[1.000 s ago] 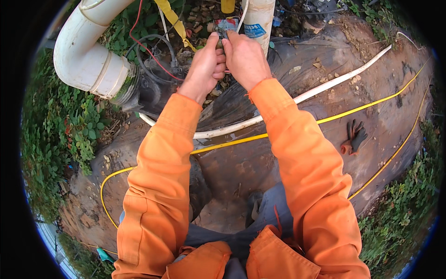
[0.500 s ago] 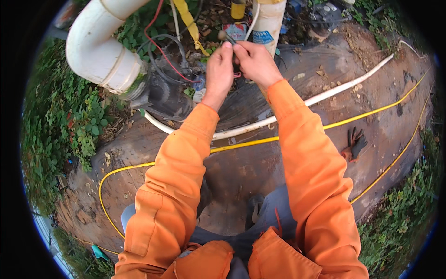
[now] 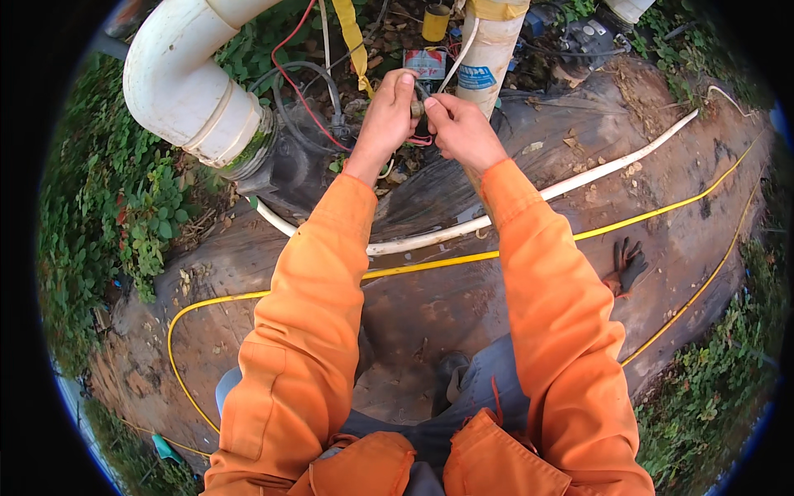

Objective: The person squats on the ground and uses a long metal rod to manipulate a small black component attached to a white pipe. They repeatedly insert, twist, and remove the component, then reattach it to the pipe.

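My left hand [image 3: 386, 116] and my right hand [image 3: 465, 128] are close together in front of the white upright pipe [image 3: 480, 62]. Both have their fingers closed on a short stretch of dark cable [image 3: 423, 88]. A small tan, rounded piece [image 3: 417, 108] shows between the hands; its kind cannot be made out. Just below the fingers a pink wire [image 3: 420, 141] loops out. Behind the hands lies a red and pale printed packet [image 3: 425, 63], with a yellow cylinder [image 3: 435, 23] beyond it.
A thick white elbow pipe [image 3: 169, 83] fills the upper left, with a red wire [image 3: 303, 107] and grey cable beside it. A white hose [image 3: 595, 168] and yellow hose [image 3: 612, 223] cross the dark ground sheet. A dark glove [image 3: 630, 263] lies at right. Leafy plants edge both sides.
My hands have come slightly lower and turned around the cable. The tan piece, earlier sticking out beyond my fingertips, now sits between the hands. The view has shifted a little.
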A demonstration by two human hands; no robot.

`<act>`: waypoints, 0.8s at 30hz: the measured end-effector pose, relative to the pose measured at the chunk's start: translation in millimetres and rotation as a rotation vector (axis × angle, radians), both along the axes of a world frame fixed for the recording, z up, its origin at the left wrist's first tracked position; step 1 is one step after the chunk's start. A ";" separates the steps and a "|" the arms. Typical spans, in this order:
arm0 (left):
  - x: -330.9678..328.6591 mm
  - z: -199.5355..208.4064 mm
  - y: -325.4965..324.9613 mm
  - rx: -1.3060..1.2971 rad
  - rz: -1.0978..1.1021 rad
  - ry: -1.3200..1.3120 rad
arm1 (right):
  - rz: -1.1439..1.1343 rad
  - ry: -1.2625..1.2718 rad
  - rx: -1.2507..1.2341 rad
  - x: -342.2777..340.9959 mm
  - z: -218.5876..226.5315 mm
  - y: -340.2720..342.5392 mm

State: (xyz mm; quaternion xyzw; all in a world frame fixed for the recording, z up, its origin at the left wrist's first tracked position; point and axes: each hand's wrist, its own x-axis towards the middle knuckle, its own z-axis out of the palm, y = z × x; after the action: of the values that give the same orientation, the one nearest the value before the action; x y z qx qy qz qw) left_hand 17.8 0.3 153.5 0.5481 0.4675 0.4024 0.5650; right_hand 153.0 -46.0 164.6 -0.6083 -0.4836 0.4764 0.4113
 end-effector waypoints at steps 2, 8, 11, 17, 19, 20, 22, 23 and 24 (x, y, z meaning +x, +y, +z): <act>0.7 -11.0 7.4 0.095 0.093 0.157 | -0.006 -0.061 0.029 -8.0 7.5 -2.8; 9.4 16.1 9.8 -0.261 -0.029 0.035 | -0.088 -0.408 0.161 -3.1 23.4 -12.2; 9.6 19.6 2.1 -0.177 -0.052 -0.186 | -0.103 -0.437 0.223 9.5 20.2 -12.9; 5.4 11.6 10.0 -0.133 -0.069 0.037 | -0.061 -0.428 0.177 7.2 8.8 -12.6; 2.5 6.8 7.4 -0.006 -0.108 0.009 | -0.081 -0.436 0.212 2.5 7.0 -14.2; -1.4 6.1 14.4 -0.062 -0.110 0.105 | -0.075 -0.432 0.207 -0.1 6.3 -13.8; -1.6 10.9 16.5 -0.160 -0.078 0.126 | -0.064 -0.431 0.188 -4.0 5.5 -14.8; -1.4 13.1 17.0 -0.209 -0.063 0.136 | -0.073 -0.433 0.175 -3.5 5.9 -15.3; 1.1 14.7 12.6 -0.223 -0.029 0.023 | -0.084 -0.436 0.165 -2.1 8.1 -15.1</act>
State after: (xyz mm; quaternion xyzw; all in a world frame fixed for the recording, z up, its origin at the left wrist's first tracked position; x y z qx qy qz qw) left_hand 18.9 12.9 168.2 0.4931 0.5080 0.3333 0.6227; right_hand 150.9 -61.1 172.7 -0.6808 -0.5724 0.2750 0.3650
